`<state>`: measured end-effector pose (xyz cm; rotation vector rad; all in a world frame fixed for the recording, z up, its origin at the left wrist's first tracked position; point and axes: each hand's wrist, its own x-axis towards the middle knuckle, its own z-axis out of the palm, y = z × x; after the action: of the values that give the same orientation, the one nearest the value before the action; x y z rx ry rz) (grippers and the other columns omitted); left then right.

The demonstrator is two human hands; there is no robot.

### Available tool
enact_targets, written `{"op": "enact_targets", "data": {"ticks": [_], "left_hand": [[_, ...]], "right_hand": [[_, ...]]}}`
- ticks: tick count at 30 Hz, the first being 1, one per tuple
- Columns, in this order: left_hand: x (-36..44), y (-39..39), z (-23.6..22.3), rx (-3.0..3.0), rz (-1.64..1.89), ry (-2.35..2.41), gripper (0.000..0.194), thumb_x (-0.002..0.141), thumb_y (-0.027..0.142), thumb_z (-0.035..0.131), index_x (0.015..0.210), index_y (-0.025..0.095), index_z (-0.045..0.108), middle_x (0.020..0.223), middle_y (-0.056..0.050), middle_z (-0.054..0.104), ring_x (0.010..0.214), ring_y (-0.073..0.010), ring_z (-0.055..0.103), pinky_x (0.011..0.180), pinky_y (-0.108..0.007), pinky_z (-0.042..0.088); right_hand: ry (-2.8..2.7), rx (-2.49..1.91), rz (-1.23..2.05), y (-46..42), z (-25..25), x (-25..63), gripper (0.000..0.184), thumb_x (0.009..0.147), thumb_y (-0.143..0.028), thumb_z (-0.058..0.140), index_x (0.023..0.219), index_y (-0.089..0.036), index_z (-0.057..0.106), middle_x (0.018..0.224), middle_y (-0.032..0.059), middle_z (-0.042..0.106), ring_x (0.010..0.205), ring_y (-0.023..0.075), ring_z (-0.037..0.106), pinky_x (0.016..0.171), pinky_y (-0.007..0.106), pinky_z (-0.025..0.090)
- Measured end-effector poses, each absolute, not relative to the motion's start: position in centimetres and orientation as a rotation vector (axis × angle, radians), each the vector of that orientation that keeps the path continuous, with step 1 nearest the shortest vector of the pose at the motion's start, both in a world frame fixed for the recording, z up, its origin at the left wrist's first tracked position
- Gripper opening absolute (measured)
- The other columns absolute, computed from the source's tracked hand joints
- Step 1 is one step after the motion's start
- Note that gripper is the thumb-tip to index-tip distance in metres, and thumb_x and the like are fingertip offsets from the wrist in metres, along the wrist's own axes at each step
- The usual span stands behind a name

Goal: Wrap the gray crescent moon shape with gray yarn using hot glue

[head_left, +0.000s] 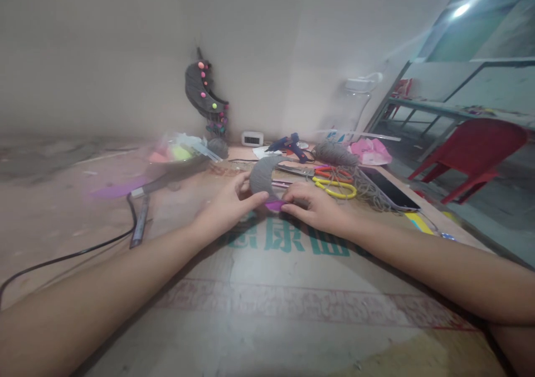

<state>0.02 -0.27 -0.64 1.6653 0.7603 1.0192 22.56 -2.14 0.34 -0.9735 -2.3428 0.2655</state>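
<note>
Your left hand (234, 201) grips the grey crescent (261, 177) by its lower-left side — thumb in front — at your 12 o'clock. Your right hand (315, 205) curls at its lower tip; whether those fingers pinch it, you cannot tell. From the crescent, 2 scissor handles (340, 195) lie at 3 o'clock, the glue gun (292, 145) at 1.

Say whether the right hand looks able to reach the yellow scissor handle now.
Probably yes: the yellow handle lies just past the right hand, nothing seen between, though its fingers are at the grey crescent.
</note>
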Motion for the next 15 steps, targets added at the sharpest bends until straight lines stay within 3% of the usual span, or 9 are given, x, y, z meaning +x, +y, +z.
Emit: {"op": "enact_targets", "data": {"ticks": [2,4,10,15], "left_hand": [[-0.2,-0.2,-0.6,1.744,0.944,0.834,0.038,0.084,0.042,0.067,0.111,0.015,0.064,0.104,-0.009,0.072,0.094,-0.0226,0.067,0.082,-0.034,0.052],[-0.3,-0.2,-0.6,1.789,0.912,0.913,0.036,0.084,0.047,0.065,0.103,0.015,0.068,0.098,-0.008,0.074,0.087,-0.0214,0.067,0.079,-0.034,0.052],[-0.4,-0.3,-0.4,1.767,1.069,0.973,0.037,0.084,0.046,0.065,0.105,0.017,0.069,0.099,-0.008,0.075,0.084,-0.0201,0.066,0.072,-0.029,0.052],[-0.4,-0.2,-0.2,1.737,1.077,1.014,0.036,0.084,0.047,0.065,0.101,0.015,0.068,0.082,-0.004,0.072,0.067,-0.0150,0.062,0.060,-0.024,0.049]], "right_hand": [[-2.381,-0.945,0.215,-2.2,0.3,22.6,0.019,0.094,-0.029,0.059,0.081,-0.018,0.066,0.078,0.0040,0.066,0.080,0.0185,0.059,0.079,0.033,0.044],[-2.330,-0.956,0.157,-2.3,0.2,22.6,0.016,0.094,-0.029,0.060,0.085,-0.018,0.067,0.082,0.0050,0.068,0.083,0.0192,0.060,0.080,0.034,0.044],[-2.163,-0.934,-0.107,-2.7,0.5,22.9,0.017,0.094,-0.029,0.060,0.083,-0.018,0.065,0.078,0.0044,0.069,0.076,0.0178,0.059,0.074,0.032,0.042],[-2.313,-0.792,-0.280,-3.1,1.3,23.0,0.021,0.097,-0.027,0.054,0.082,-0.017,0.065,0.074,0.0052,0.067,0.073,0.0186,0.055,0.072,0.033,0.040]]}}
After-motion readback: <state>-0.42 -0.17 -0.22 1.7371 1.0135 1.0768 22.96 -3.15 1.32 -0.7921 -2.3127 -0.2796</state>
